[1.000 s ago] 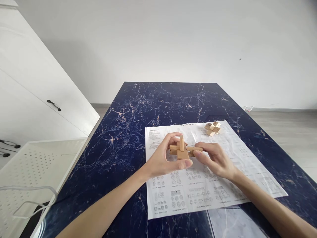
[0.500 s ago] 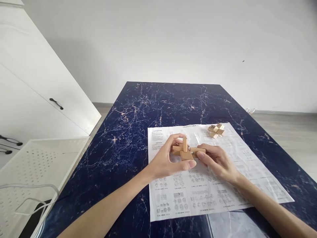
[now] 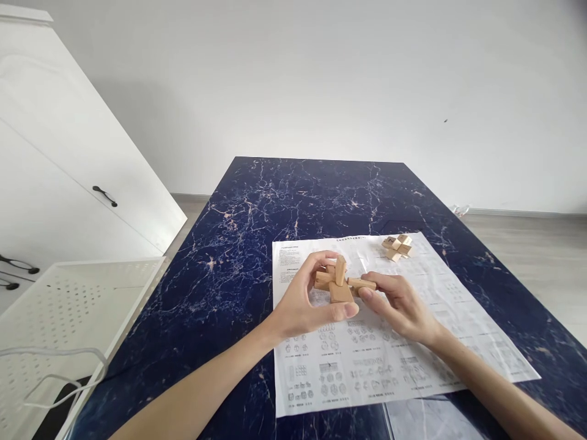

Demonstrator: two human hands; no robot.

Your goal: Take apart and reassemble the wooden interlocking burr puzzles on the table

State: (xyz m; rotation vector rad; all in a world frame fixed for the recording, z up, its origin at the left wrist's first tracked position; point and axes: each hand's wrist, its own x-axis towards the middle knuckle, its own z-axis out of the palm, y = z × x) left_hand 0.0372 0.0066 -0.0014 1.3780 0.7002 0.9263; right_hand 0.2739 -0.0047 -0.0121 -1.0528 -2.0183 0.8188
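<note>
Above the printed sheet, my left hand (image 3: 308, 300) grips an interlocking wooden puzzle (image 3: 342, 293) between thumb and fingers. One block of it stands up, slightly tilted, and another points left into my palm. My right hand (image 3: 403, 304) pinches a wooden puzzle piece (image 3: 364, 284) between thumb and forefinger at the puzzle's right side. The inner end of this piece meets the puzzle; how far it sits inside, I cannot tell. My fingers hide parts of both.
Under my hands lies a creased instruction sheet (image 3: 316, 391) with printed diagrams. A second, assembled wooden puzzle (image 3: 397, 247) rests on its far right part. The dark blue marbled table (image 3: 257, 214) reaches toward the wall. At left are a white cabinet (image 3: 68, 153) and a perforated white stand (image 3: 68, 293) with a cable.
The wooden puzzle has tilted a little in my left hand, its upright block now leaning. The view has shifted slightly; both hands keep their grip.
</note>
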